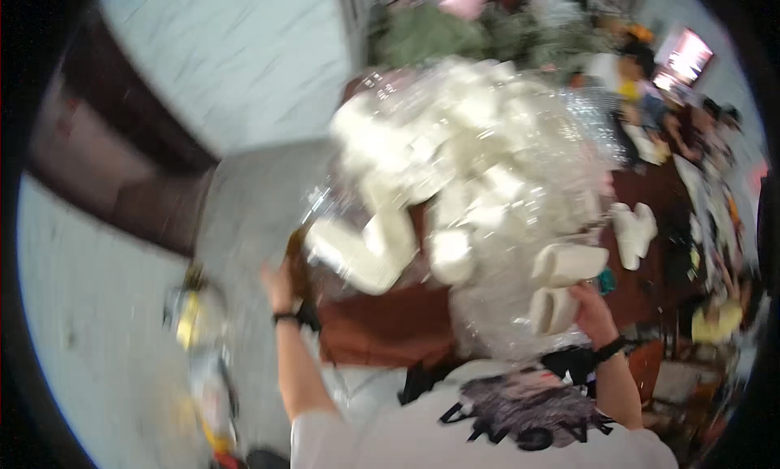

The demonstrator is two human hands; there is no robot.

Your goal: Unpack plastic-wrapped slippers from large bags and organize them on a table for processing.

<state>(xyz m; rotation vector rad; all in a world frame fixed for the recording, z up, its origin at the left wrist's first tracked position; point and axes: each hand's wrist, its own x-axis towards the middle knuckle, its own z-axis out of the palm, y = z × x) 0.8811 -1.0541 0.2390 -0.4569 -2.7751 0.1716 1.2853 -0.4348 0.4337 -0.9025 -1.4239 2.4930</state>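
My right hand (pixel 595 311) is closed at the edge of a folded, white, soft-looking piece (pixel 554 310) with rounded ends. A similar white piece (pixel 570 263) lies just above it. At the table's left edge my left hand (pixel 280 286) is beside a blurred brown object (pixel 297 262); motion smears its fingers, so its grip is unclear. Between the hands a big heap of white pieces (pixel 463 136) spreads over crumpled clear plastic wrap (pixel 496 319). A V-shaped white piece (pixel 370 254) rests at the heap's near left.
The dark red-brown table (pixel 386 327) bears the heap. Another white pair (pixel 634 233) lies to its right. Grey-green bundles (pixel 431 34) stand behind. Left are a grey floor (pixel 252 193) and a yellow item (pixel 188 319). Other people (pixel 686 132) are at the far right.
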